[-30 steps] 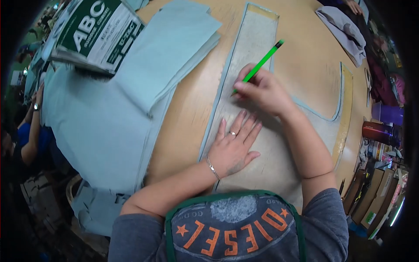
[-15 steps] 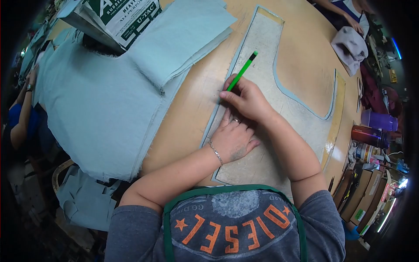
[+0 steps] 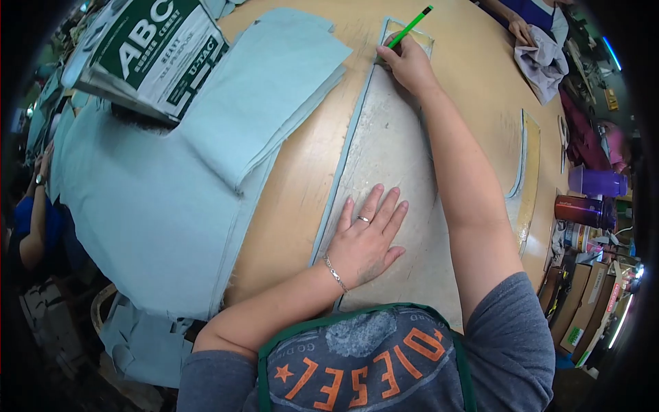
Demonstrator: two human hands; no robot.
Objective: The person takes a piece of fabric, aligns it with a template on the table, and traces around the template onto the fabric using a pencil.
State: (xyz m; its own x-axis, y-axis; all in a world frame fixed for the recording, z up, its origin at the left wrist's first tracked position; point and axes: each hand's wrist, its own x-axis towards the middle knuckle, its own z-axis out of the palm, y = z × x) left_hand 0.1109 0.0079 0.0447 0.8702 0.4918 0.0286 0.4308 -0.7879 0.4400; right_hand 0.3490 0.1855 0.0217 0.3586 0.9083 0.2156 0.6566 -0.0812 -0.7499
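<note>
My right hand point(image 3: 408, 62) grips a green pencil point(image 3: 410, 26) at the far narrow end of a pale, worn pattern template point(image 3: 384, 130). The pencil slants up to the right, with its black end highest; its point is hidden by my fingers. Lower down, my left hand point(image 3: 367, 237) lies flat on the template with its fingers spread. A ring and a chain bracelet are on that hand and wrist. Light blue fabric point(image 3: 334, 196) shows as a thin border along the template's left edge, beneath it.
Stacked light blue fabric point(image 3: 158, 226) covers the left of the table point(image 3: 274, 213), with a rubber cement can point(image 3: 154, 58) on it. Another person's hand point(image 3: 523, 31) touches grey cloth point(image 3: 542, 69) at upper right. A tumbler point(image 3: 580, 211) and a purple container point(image 3: 597, 181) stand at right.
My right hand has moved with the pencil up the template's left edge to its far end. My left hand has flattened, its fingers spreading apart. The view has shifted slightly.
</note>
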